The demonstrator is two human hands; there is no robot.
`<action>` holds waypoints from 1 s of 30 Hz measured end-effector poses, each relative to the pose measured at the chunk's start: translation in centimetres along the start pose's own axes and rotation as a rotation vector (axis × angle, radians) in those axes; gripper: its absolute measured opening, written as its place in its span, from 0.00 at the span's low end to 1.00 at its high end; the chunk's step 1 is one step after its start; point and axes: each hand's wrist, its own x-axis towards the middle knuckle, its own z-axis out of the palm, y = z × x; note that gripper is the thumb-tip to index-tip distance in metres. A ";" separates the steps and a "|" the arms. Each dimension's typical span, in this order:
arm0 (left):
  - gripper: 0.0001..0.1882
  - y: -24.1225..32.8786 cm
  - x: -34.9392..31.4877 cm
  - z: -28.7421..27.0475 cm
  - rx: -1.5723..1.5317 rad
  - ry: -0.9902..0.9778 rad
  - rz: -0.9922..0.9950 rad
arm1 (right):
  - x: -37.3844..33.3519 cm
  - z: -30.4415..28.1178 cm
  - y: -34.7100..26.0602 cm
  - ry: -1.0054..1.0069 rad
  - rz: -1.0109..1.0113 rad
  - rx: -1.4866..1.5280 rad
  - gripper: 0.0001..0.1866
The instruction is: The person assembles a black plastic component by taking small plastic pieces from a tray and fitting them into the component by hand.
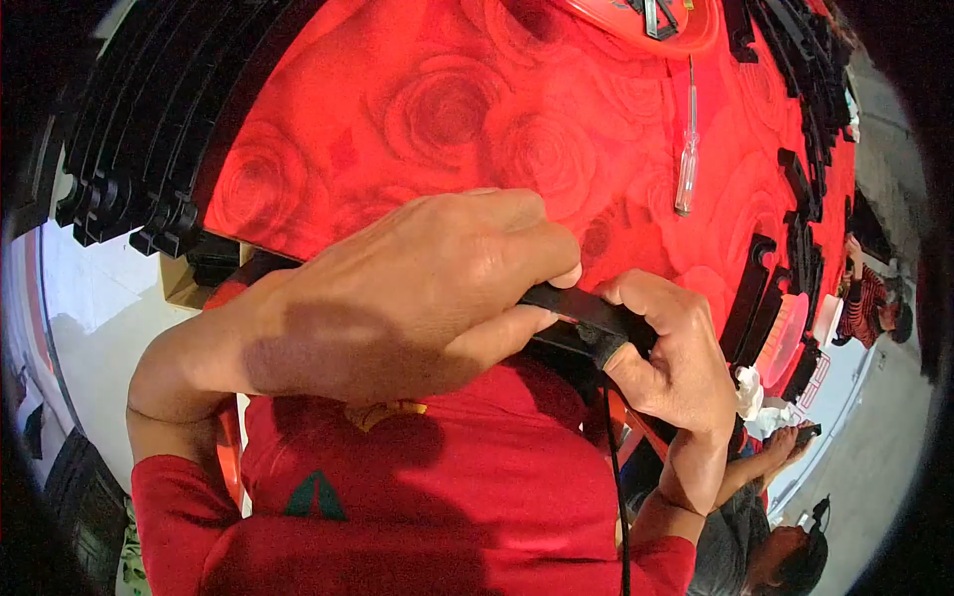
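Both hands hold a short black plastic piece (586, 306) in front of my red shirt, near the table's front edge. My left hand (447, 283) is closed on its left end, pinching it between thumb and fingers. My right hand (671, 348) grips the right end with curled fingers, and its thumb wears a black cover (602, 348). My fingers hide part of the piece. A thin black cord (616, 487) hangs below the right thumb. Beyond my right hand, a screwdriver (687, 169) with a clear handle lies on the red rose-patterned tablecloth (437, 109).
Long black plastic strips (189, 109) are stacked at the left, more (755, 298) along the right. A red basin (696, 40) with small black parts stands at the far edge. Crumpled white tissue (765, 409) and a pink oval object (785, 338) lie right. A co-worker (730, 546) sits lower right.
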 end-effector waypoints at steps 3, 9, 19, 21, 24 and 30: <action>0.13 0.1 -0.3 0.3 0.015 0.001 -0.044 | 0.4 0.1 -0.3 -0.147 0.159 0.029 0.15; 0.13 0.5 -0.8 0.6 0.089 0.066 -0.057 | 0.8 0.7 -0.7 -0.157 0.199 0.103 0.12; 0.17 1.9 -0.8 0.9 0.215 0.128 -0.038 | 1.2 0.3 -1.5 -0.099 0.195 0.030 0.13; 0.17 2.0 -0.8 0.8 0.200 0.111 -0.046 | 1.3 0.3 -1.6 -0.084 0.183 0.003 0.14; 0.15 1.9 -1.0 1.0 0.180 0.124 -0.079 | 1.9 0.5 -1.7 -0.092 0.186 0.019 0.14; 0.11 0.6 -0.7 0.2 0.149 0.093 -0.043 | 2.1 0.3 -1.1 -0.117 0.218 -0.007 0.12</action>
